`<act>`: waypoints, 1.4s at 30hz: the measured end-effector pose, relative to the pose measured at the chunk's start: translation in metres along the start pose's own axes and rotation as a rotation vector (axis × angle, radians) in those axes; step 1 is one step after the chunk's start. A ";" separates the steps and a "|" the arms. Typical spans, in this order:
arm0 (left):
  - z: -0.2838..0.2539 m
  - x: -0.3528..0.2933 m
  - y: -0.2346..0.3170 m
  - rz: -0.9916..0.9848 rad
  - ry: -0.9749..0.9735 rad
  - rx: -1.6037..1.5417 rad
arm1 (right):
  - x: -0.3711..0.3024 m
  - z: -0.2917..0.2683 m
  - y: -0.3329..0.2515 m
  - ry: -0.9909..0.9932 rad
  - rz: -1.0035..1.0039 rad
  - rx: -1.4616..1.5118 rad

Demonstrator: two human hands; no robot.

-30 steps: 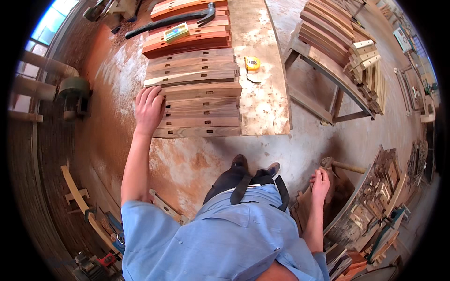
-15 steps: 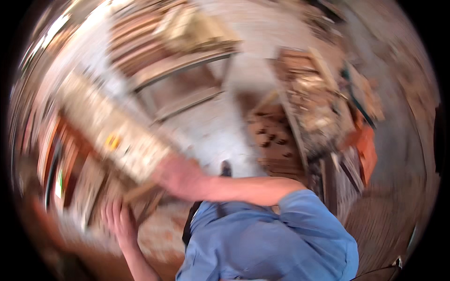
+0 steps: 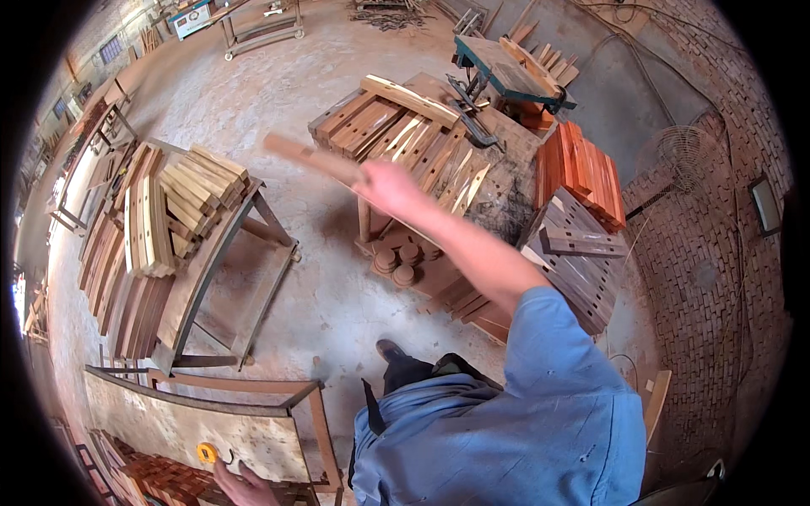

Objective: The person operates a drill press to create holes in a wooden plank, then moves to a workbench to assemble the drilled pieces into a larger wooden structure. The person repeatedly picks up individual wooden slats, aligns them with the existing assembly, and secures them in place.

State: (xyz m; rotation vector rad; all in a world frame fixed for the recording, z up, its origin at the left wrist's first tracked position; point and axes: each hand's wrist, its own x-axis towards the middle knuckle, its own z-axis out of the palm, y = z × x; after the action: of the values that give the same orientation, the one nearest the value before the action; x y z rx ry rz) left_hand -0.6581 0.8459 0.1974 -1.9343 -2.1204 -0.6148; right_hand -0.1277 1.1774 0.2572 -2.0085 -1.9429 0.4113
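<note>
My right arm reaches forward, and its hand (image 3: 386, 187) is closed around one end of a reddish-brown wooden strip (image 3: 308, 158). The strip points away to the left, in front of a workbench carrying several drilled wooden pieces (image 3: 388, 135). At lower left, my left hand (image 3: 245, 487) has its fingers apart at the near edge of a worn table (image 3: 194, 417). Close to its fingertips, a yellow tape measure (image 3: 207, 453) lies on that table. Part of the left hand is cut off by the lower edge of the view.
Pale and dark wooden strips (image 3: 164, 207) are stacked on a metal-legged bench at left. Round wooden blocks (image 3: 403, 261) sit low under the right workbench. Orange-red boards (image 3: 582, 173) and drilled dark planks (image 3: 574, 253) stand at right, near a wire fan (image 3: 677, 156) and brick wall (image 3: 709, 278).
The view has turned and sharpened. My right hand has swung from the worn table out toward the drilled pieces, with the strip in it. My left hand sits lower in the view.
</note>
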 end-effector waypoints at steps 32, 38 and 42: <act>-0.015 -0.071 0.023 -0.570 -0.162 0.150 | 0.206 -0.012 0.221 0.550 0.103 -0.535; -0.027 -0.072 0.010 -0.741 -0.120 0.092 | 0.177 -0.010 0.197 0.338 -0.082 0.094; -0.017 -0.076 0.013 -0.502 -0.058 0.078 | 0.114 0.023 0.119 0.323 -0.080 0.220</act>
State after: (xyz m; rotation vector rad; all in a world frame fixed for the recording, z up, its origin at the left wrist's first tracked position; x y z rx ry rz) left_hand -0.6387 0.7709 0.1824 -1.3922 -2.6418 -0.5485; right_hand -0.0251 1.2885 0.1886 -1.7315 -1.6940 0.2497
